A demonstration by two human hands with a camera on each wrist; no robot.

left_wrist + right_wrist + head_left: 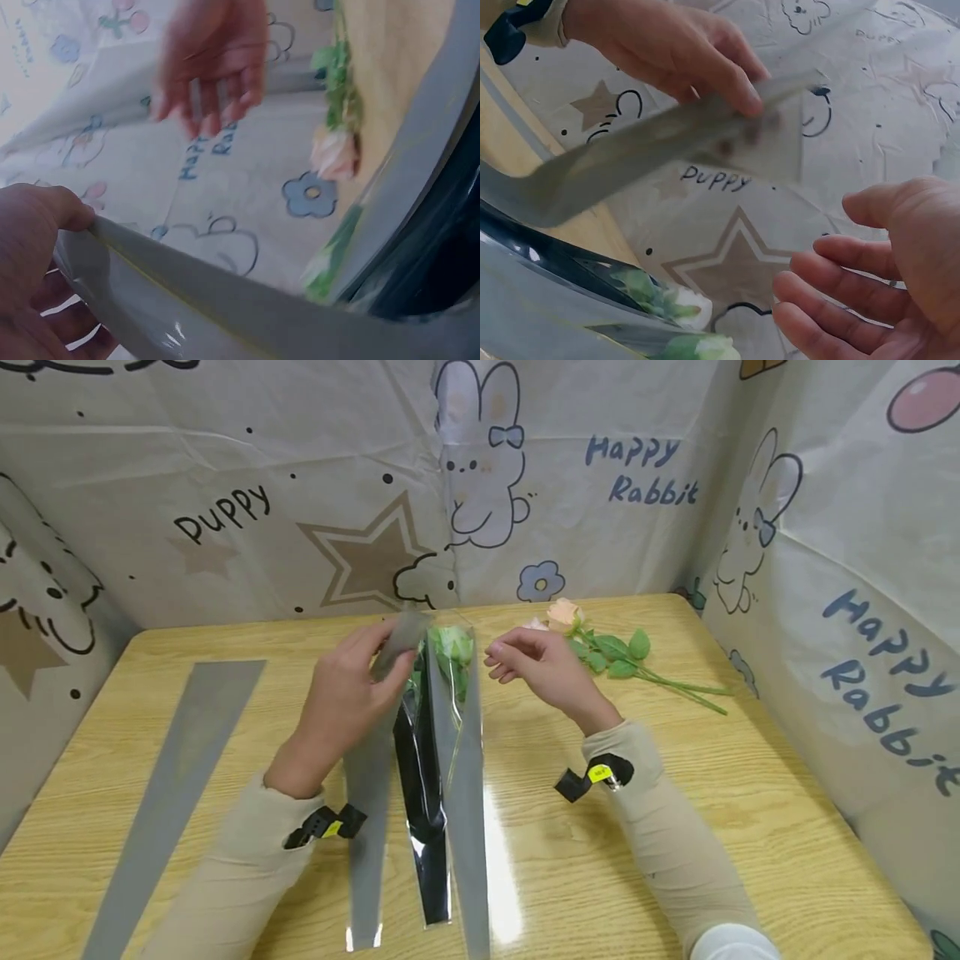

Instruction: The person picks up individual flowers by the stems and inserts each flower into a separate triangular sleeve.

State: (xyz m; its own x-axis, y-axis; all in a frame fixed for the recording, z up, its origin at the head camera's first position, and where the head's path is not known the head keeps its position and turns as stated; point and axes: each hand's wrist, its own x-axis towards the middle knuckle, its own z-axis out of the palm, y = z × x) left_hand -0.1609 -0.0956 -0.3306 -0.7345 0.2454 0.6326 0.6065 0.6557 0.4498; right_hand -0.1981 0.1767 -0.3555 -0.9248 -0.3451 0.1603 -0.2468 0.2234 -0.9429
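In the head view, the left grip (337,706) pinches a gray sleeve (369,877), left of the wrapped flowers (453,647). In the left wrist view, its edge bends; a soft pinch should avoid creases. In the right wrist view, the right grip (877,289) holds nothing.

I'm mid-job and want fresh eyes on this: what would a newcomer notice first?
Probably the grey wrap held in the left grip, just left of the wrapped flowers. Next, the loose peach rose at the back right of the table, and the cartoon-printed backdrop behind it.
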